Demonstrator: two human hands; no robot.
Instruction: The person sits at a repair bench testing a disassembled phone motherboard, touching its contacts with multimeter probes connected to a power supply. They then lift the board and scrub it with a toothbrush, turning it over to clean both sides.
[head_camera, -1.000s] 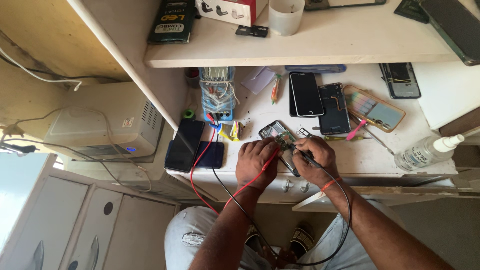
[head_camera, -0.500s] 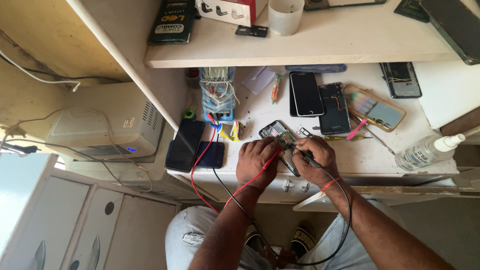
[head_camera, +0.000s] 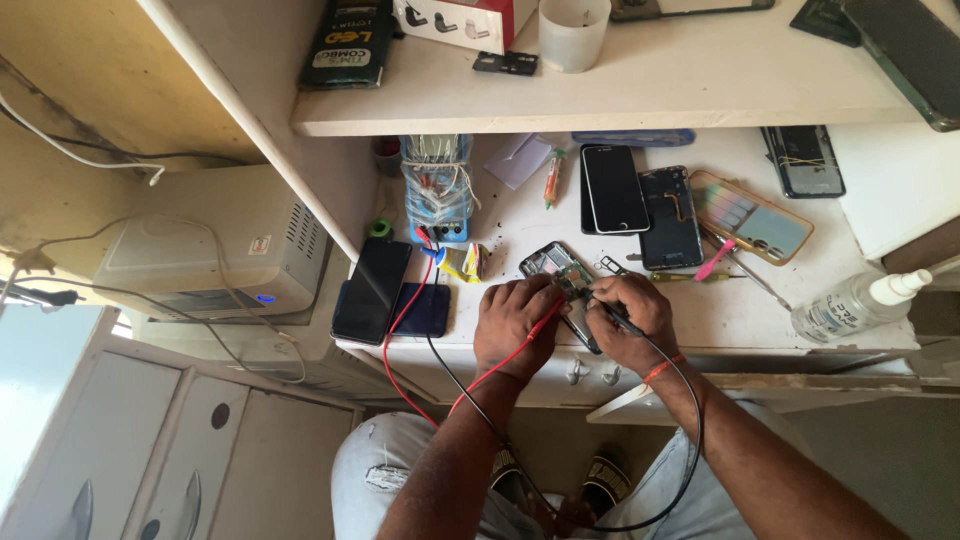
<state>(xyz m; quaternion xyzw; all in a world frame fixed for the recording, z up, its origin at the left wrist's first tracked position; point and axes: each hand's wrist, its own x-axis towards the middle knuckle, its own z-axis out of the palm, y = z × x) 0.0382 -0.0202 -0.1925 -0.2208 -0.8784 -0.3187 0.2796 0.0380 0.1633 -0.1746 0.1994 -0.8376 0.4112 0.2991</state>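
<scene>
- An opened dark smartphone with exposed circuit board (head_camera: 560, 275) is laid flat near the front edge of the white worktop (head_camera: 760, 300).
- A red-wired probe (head_camera: 545, 315) is gripped by the left hand (head_camera: 515, 320).
- A black-wired probe (head_camera: 615, 315) is pinched by the right hand (head_camera: 635, 320); both tips are set on the board.

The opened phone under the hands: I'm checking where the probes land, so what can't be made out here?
Head view:
- Opened phone: near half covered by both hands.
- Probe tips: hidden under left hand and right hand.
- Board parts: too small.
- Black lead: its run is lost between the knees.
</scene>
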